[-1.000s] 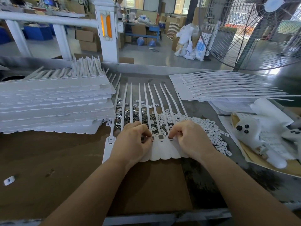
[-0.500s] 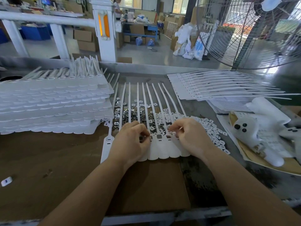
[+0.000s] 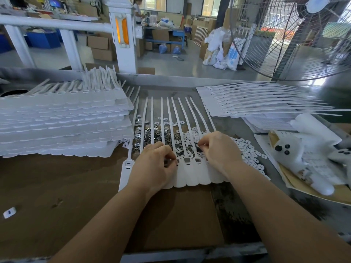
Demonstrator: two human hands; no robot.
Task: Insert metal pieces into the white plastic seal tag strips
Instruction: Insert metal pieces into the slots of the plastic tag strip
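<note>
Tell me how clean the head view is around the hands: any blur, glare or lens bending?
Head view: left hand and right hand look sharp over the seal tag strips; wide-angle bending curves the table edge; daylight glares behind the fan; the stacked tags look softly blurred.

A large round wire-guard floor fan (image 3: 290, 35) fills the upper right of the frame. At the right edge lies a white plush toy with black dot eyes (image 3: 296, 158) on sheets of printed paper (image 3: 266, 122). A flat brown cardboard sheet (image 3: 57, 186) covers the bench (image 3: 237, 130) at lower left. In the upper centre stands a white post with orange panels (image 3: 122, 33); behind it are brown cardboard boxes (image 3: 98, 46), a blue table (image 3: 167, 33) and white sacks (image 3: 218, 48) on the grey floor
</note>
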